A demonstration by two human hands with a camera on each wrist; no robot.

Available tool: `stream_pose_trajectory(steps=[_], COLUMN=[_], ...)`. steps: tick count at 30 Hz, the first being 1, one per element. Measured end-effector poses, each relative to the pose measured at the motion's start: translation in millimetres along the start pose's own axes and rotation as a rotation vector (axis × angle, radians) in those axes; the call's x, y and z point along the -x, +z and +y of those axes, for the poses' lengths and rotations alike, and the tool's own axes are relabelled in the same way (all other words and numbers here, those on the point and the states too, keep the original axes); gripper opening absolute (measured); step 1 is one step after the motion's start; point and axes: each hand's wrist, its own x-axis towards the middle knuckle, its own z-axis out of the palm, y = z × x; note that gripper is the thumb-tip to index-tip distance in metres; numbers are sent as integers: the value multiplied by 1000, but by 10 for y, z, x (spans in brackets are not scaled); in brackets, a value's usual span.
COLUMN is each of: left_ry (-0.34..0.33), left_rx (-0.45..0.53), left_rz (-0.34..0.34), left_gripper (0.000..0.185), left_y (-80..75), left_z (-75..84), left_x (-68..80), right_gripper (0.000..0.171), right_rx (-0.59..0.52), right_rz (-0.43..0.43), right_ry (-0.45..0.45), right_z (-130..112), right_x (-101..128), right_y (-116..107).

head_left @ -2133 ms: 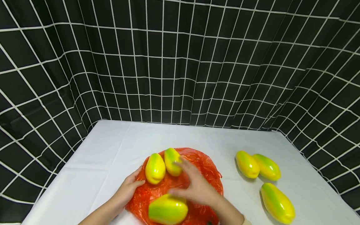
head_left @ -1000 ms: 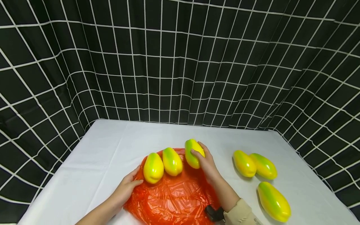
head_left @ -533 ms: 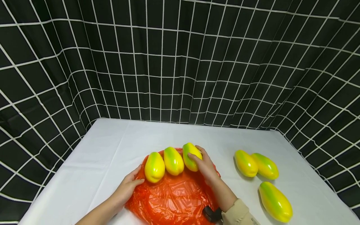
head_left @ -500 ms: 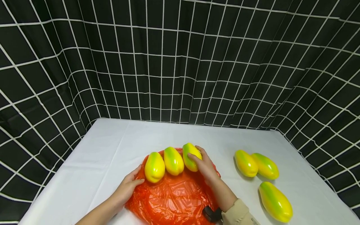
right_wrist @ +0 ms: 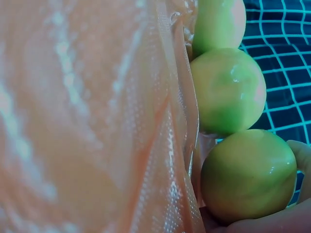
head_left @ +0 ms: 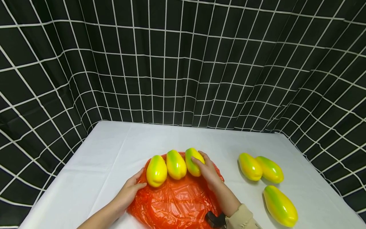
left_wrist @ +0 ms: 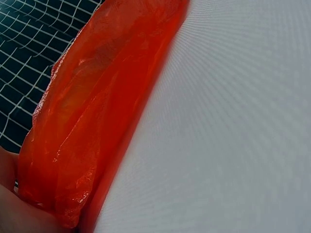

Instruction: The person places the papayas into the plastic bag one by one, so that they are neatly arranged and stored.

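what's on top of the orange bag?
Three yellow-green papayas sit in a row on the orange plastic bag: left papaya, middle papaya, right papaya, gripped by the right hand. The left hand rests on its edge. Anything beneath is hidden.

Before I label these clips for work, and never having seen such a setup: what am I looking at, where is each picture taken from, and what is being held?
No machine here: a person works with two bare hands and wears three cameras. The wide picture comes from the head and looks down at a white table before a black gridded curtain. The close-ups come from cameras on each wrist.

An orange plastic bag lies flat on the table, with three yellow-green papayas in a row on its far edge. The right hand grips the rightmost papaya; the right wrist view shows that fruit large, with fingers beside it. The left hand rests on the bag's left edge, seen close in the left wrist view, beside the leftmost papaya. Three more papayas lie to the right, off the bag.
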Motion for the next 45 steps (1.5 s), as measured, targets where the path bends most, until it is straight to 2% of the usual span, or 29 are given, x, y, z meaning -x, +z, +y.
stream_pose_trajectory(steps=[12, 21, 28, 33, 37, 40, 45], left_ry=[-1, -7, -1, -8, -9, -9, -14], left_rx=[3, -1, 7, -1, -5, -6, -14], left_rz=[17, 17, 1, 7, 15, 20, 22], left_gripper=[65, 65, 64, 65, 65, 64, 64], left_y=[2, -4, -4, -6, -4, -1, 0], left_z=[0, -3, -31, -23, -14, -10, -10], left_x=[5, 3, -16, -17, -13, -9, -3], right_gripper=[69, 67, 62, 54, 49, 49, 58], right_rx=[44, 31, 28, 11, 0, 46, 136], right_rz=[24, 28, 29, 36, 53, 111, 255], right_ry=[-9, 4, -63, -89, -158, -178, -144], right_z=[43, 22, -95, -283, -374, -376, -299], right_x=[-12, -5, 76, 149, 158, 132, 77], right_y=[22, 33, -61, -263, -527, -758, -1139])
